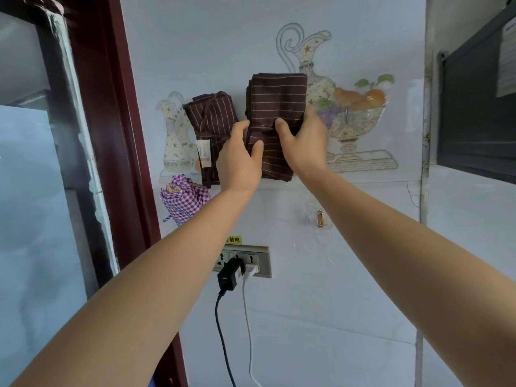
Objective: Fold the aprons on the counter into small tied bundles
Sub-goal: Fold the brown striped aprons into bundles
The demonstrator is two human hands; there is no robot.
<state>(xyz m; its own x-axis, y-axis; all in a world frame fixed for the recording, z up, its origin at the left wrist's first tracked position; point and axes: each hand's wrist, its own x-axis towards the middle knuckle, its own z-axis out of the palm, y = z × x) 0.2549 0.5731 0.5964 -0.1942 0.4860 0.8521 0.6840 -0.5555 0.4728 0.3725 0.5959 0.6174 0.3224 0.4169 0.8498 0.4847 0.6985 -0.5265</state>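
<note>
A folded brown apron with thin pale stripes (276, 99) is held up against the tiled wall. My left hand (240, 160) grips its lower left edge, thumb on the front. My right hand (303, 141) grips its right side at the middle, thumb pressed on the fabric. A second brown striped apron bundle (209, 118), tied with its strap and with a white tag, hangs on the wall just to the left. Below that hangs a purple checked bundle (184, 201).
A dark red door frame (111, 135) runs down the left. A wall socket strip (243, 261) holds a black charger and a white plug with cables hanging down. A small gold hook (320, 218) is on the tile. A dark window frame (474, 107) is at right.
</note>
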